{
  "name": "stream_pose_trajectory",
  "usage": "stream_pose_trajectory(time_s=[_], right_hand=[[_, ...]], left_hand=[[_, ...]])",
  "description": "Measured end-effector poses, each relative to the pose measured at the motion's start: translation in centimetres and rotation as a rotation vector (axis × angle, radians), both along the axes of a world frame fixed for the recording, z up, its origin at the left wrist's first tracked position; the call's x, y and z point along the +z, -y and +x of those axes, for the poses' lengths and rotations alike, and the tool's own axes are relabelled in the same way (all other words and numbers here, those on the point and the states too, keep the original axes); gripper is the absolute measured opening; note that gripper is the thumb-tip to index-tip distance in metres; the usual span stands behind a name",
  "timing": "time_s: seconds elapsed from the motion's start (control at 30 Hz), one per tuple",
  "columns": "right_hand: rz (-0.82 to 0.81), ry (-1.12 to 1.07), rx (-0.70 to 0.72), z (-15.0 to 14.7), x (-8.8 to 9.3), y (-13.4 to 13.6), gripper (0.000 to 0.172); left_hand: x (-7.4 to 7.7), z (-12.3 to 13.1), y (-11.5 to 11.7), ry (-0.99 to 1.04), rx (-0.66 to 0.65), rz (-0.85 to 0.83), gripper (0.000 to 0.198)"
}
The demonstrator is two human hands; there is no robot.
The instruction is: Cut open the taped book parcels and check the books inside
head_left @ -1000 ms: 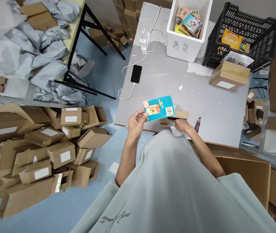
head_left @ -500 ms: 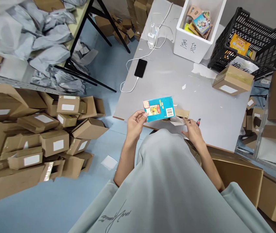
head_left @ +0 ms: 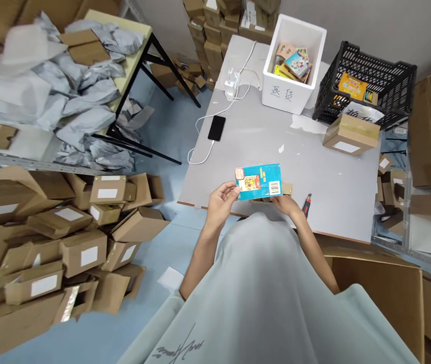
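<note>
A flat blue box [head_left: 259, 182] with a barcode and a yellow picture is tilted up over the table's front edge. My left hand [head_left: 223, 199] pinches its left end between thumb and fingers. At its lower right corner is my right hand [head_left: 286, 205], its fingertips partly hidden behind the box; what they hold, if anything, cannot be made out. Behind the blue box, part of a brown cardboard piece [head_left: 287, 189] shows. A red and black cutter knife [head_left: 307, 205] lies on the table just right of my right hand.
On the grey table [head_left: 253, 136] are a phone [head_left: 216, 128] on a white cable, a white foam bin [head_left: 287, 96] of small boxes, a black crate [head_left: 393, 76] and a brown carton [head_left: 352, 134]. Cartons [head_left: 82, 253] pile up at left; a large open box [head_left: 378, 293] stands at right.
The view has shifted. The blue box and my left hand have moved slightly right. My right hand has moved left to the box's lower right corner, and the knife shows more fully.
</note>
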State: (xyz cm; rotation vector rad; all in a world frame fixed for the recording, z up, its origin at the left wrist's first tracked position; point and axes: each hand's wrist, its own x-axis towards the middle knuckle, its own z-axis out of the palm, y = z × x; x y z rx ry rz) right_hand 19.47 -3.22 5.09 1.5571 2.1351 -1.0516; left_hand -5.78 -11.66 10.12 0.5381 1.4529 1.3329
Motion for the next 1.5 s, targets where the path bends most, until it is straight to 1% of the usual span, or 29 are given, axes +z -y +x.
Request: stream_pose_trajectory(time_s=[0.07, 0.1, 0.17, 0.2, 0.23, 0.27, 0.3, 0.37, 0.4, 0.43, 0.47, 0.5, 0.57, 0.63, 0.7, 0.73, 0.77, 0.8, 0.83, 0.93, 1.07, 1.13, 1.17, 1.27, 1.3, 1.33, 1.37, 1.43, 1.5], right_hand=[[0.072, -0.080, -0.063, 1.7, 1.8, 1.0, 0.044], [0.162, -0.147, -0.132, 2.5, 2.7, 1.7, 0.049], [0.469, -0.306, -0.304, 3.6, 4.3, 3.2, 0.050], [0.645, -0.373, -0.351, 3.7, 5.0, 3.9, 0.047], [0.803, -0.414, -0.346, 3.6, 5.4, 4.6, 0.044], [0.925, -0.424, -0.285, 3.2, 5.7, 5.1, 0.040], [1.015, -0.417, -0.195, 2.7, 5.7, 5.5, 0.036], [1.110, -0.377, -0.050, 1.6, 5.5, 6.0, 0.026], [1.129, -0.353, -0.029, 1.2, 5.4, 6.0, 0.025], [1.134, -0.339, -0.048, 0.9, 5.2, 6.0, 0.026], [1.119, -0.344, -0.100, 0.7, 5.2, 5.9, 0.028], [1.083, -0.375, -0.181, 0.6, 5.3, 5.8, 0.029], [0.950, -0.515, -0.416, 0.6, 5.8, 5.4, 0.026], [0.694, -0.741, -0.696, 0.6, 6.7, 5.0, 0.027], [0.357, -0.973, -0.934, 0.4, 7.7, 4.6, 0.039], [0.205, -1.062, -1.017, 0.3, 8.1, 4.4, 0.045], [0.089, -1.126, -1.077, 0.2, 8.4, 4.3, 0.050], [0.017, -1.166, -1.118, 0.0, 8.7, 4.2, 0.054], [-0.018, -1.186, -1.142, -0.1, 8.9, 4.2, 0.055], [-0.033, -1.201, -1.153, -0.4, 9.0, 4.4, 0.051], [-0.032, -1.171, -1.122, -0.5, 8.6, 4.5, 0.048], [0.013, -1.120, -1.099, -0.5, 8.3, 4.4, 0.050], [0.079, -1.082, -1.092, -0.4, 8.1, 4.5, 0.052], [0.404, -0.930, -1.052, -0.7, 8.1, 4.9, 0.055], [0.488, -0.891, -1.015, -1.0, 8.2, 5.1, 0.053], [0.527, -0.870, -0.963, -1.3, 8.4, 5.4, 0.050], [0.521, -0.870, -0.907, -1.8, 8.6, 5.8, 0.047], [0.448, -0.902, -0.818, -2.8, 9.0, 6.3, 0.046], [0.397, -0.942, -0.802, -3.9, 9.2, 6.7, 0.051]], left_hand=[[0.4, 0.0, -0.4, 0.004, -0.028, 0.012, 0.067], [0.6, 0.1, -0.7, 0.000, -0.045, 0.021, 0.066], [1.0, 0.2, -1.5, -0.005, -0.087, 0.029, 0.066], [1.1, 0.4, -1.9, 0.001, -0.111, 0.024, 0.067], [1.3, 0.6, -2.4, 0.015, -0.139, 0.013, 0.069], [1.6, 0.9, -3.0, 0.033, -0.171, 0.000, 0.072], [1.8, 1.2, -3.5, 0.050, -0.207, -0.011, 0.074], [2.4, 1.9, -4.4, 0.067, -0.279, -0.016, 0.076], [2.7, 2.3, -4.7, 0.067, -0.308, -0.010, 0.076], [3.0, 2.7, -5.0, 0.064, -0.333, -0.001, 0.076], [3.3, 3.0, -5.2, 0.063, -0.355, 0.010, 0.077], [3.4, 3.3, -5.4, 0.063, -0.371, 0.024, 0.078], [3.5, 3.7, -5.6, 0.043, -0.375, 0.055, 0.081], [3.3, 4.0, -5.7, -0.015, -0.350, 0.072, 0.081], [2.9, 4.3, -5.7, -0.050, -0.354, 0.053, 0.078], [2.7, 4.4, -5.7, -0.041, -0.374, 0.036, 0.075], [2.5, 4.5, -5.6, -0.018, -0.396, 0.019, 0.072], [2.5, 4.6, -5.5, 0.009, -0.412, 0.006, 0.070], [2.5, 4.6, -5.3, 0.030, -0.416, -0.001, 0.069], [2.7, 4.7, -4.9, 0.048, -0.387, -0.015, 0.066], [2.8, 4.5, -4.5, 0.063, -0.357, -0.035, 0.067], [2.6, 4.4, -4.2, 0.044, -0.339, -0.026, 0.067], [2.5, 4.4, -4.1, 0.025, -0.329, -0.016, 0.065], [2.0, 4.8, -3.7, -0.088, -0.273, 0.043, 0.057], [2.0, 5.1, -3.5, -0.143, -0.242, 0.077, 0.053], [2.0, 5.4, -3.3, -0.202, -0.211, 0.117, 0.048], [2.1, 5.8, -3.2, -0.257, -0.185, 0.159, 0.042], [2.3, 6.5, -2.7, -0.344, -0.154, 0.240, 0.031], [2.5, 7.3, -2.1, -0.405, -0.151, 0.321, 0.022]])
